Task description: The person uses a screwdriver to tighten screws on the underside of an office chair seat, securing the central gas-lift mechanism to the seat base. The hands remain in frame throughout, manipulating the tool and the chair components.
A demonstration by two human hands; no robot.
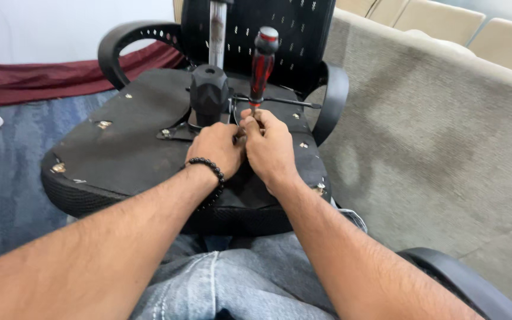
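Observation:
An upturned black office chair lies on my lap, its seat underside (pixel 128 133) facing up. A black mechanism with a metal gas cylinder (pixel 210 89) rises from the middle of the seat. A red and black screwdriver (pixel 262 62) stands upright just right of it, tip down. My right hand (pixel 271 145) pinches the screwdriver's shaft near the tip. My left hand (pixel 217 148), with a black bead bracelet on the wrist, rests against the right hand at the base of the mechanism, fingers curled; what they hold is hidden.
The chair's armrests (pixel 120 44) curve up at the left and at the right (pixel 333 98). A beige sofa (pixel 445 136) fills the right side. Blue carpet (pixel 13 148) and a maroon cloth (pixel 48 77) lie at the left. Another black armrest (pixel 463 284) shows at the lower right.

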